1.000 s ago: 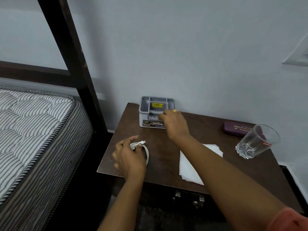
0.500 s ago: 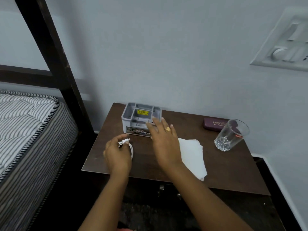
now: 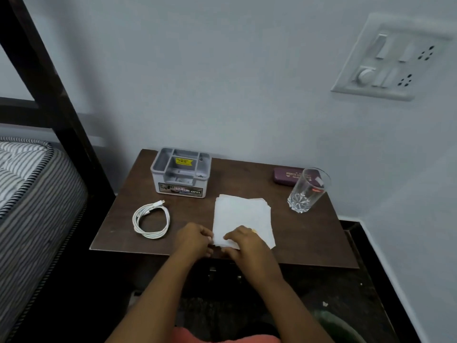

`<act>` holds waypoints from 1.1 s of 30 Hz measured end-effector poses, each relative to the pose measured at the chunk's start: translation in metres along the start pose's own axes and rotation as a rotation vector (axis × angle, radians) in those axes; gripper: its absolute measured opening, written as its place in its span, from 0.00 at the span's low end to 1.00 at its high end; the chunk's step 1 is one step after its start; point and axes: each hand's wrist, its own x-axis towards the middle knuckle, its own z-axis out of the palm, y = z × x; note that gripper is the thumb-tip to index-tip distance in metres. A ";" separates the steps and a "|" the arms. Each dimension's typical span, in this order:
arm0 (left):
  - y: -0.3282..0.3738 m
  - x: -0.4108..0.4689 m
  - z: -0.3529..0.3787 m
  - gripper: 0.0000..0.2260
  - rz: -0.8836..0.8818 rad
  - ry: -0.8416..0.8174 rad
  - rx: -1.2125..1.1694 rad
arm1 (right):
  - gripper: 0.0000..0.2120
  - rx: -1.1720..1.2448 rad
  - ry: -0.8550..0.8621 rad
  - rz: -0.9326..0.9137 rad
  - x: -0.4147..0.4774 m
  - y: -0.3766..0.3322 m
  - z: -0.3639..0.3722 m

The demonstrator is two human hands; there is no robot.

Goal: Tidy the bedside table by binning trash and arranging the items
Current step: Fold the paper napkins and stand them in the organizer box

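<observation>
paper (image 3: 243, 219) on desk (image 3: 309, 233): thin, limp, light | left hand (image 3: 195, 240), right hand (image 3: 243, 242) pinch its near edge; we judge corners best; glass (image 3: 308, 191) fragile

- Surface (image 3: 242, 179): dark brown wood.
- Papers (image 3: 243, 216): plain white.
- Cable (image 3: 151, 221): white.
- Organiser (image 3: 180, 173): light grey, with a yellow sticker (image 3: 184, 161) inside and a multicoloured label (image 3: 180, 190) on its front.
- Case (image 3: 286, 175): maroon with gold lettering.
- Glass (image 3: 308, 190): clear, with a small red mark and a cut star pattern at its base.
- Mattress (image 3: 27, 184): grey and white stripes, with dark striped piping.
- Bed frame (image 3: 49, 78): near-black.
- Wall (image 3: 222, 70): pale blue-grey.
- Switchboard (image 3: 388, 60): white.
- Garment (image 3: 222, 339) at the bottom edge: coral orange.
</observation>
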 end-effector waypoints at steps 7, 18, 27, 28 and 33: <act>0.003 -0.005 0.001 0.13 -0.096 0.041 -0.055 | 0.14 -0.118 0.021 -0.009 0.006 0.000 0.009; 0.012 -0.015 -0.004 0.29 -0.050 0.016 -0.338 | 0.14 -0.197 0.031 -0.052 0.007 -0.006 0.008; 0.011 -0.015 -0.014 0.29 -0.045 0.089 -0.445 | 0.13 -0.170 0.127 -0.032 0.010 0.000 0.013; 0.011 -0.014 -0.014 0.29 -0.050 0.086 -0.450 | 0.13 -0.145 0.144 -0.013 0.011 0.000 0.013; 0.012 -0.017 -0.009 0.26 -0.111 -0.053 -0.456 | 0.09 0.060 0.207 0.148 0.012 0.005 0.013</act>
